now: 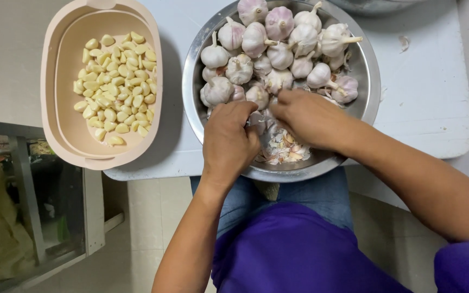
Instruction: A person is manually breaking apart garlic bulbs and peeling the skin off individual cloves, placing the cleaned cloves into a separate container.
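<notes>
The white worktop [430, 92] carries a steel bowl [369, 92] of garlic bulbs and, just beside it, a beige oval dish [50, 70] of peeled cloves. A garlic skin scrap [404, 42] lies near the bowl.

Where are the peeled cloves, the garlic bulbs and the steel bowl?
Peeled cloves [116, 87], head view, middle of the pile in the beige tub.
Garlic bulbs [280, 49], head view, a bulb in the middle of the heap.
Steel bowl [367, 81], head view, bare right wall near the rim.
</notes>
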